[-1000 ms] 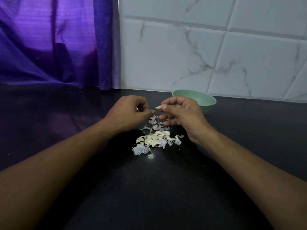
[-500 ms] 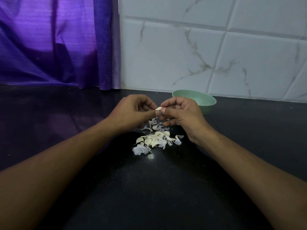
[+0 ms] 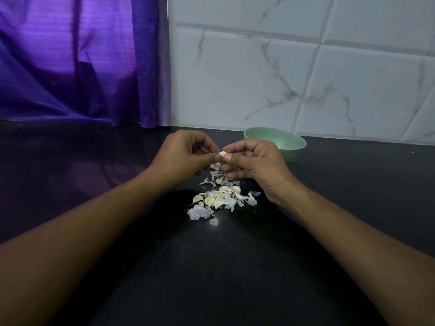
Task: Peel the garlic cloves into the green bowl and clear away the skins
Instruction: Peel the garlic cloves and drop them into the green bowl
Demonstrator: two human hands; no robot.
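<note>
Two hands met over a black countertop [image 3: 235, 267], pinching one garlic clove [image 3: 222, 153] between them. Thumb and curled fingers of the left hand [image 3: 186, 156] nipped the clove's left end, and the right hand [image 3: 256, 161] pinched its right end the same way. Below them a heap of cloves and papery skins [image 3: 221, 198] lay on the counter. Behind the right hand stood the green bowl [image 3: 289, 142], near a marbled tile wall [image 3: 294, 78] and a purple curtain [image 3: 77, 60].
</note>
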